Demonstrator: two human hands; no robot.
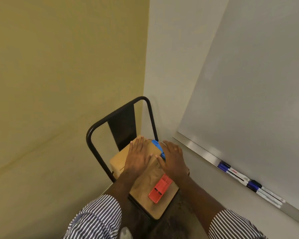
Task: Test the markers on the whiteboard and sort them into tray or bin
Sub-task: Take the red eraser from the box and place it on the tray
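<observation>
No writing is legible anywhere. A tan cardboard box sits on a wooden-seated black metal chair. The left hand lies flat-fingered on the box top. At its 3 o'clock, the right hand, fingers spread and relaxed, hides most of a blue plastic tray. A red plastic tray lies at 6 o'clock. Blue-capped markers rest on the whiteboard's aluminium ledge, labels blurred.

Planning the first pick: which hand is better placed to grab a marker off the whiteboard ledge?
Right. The right hand is on the whiteboard side, nearer the markers; the left hand rests flat on the cardboard box, farther away.
</observation>
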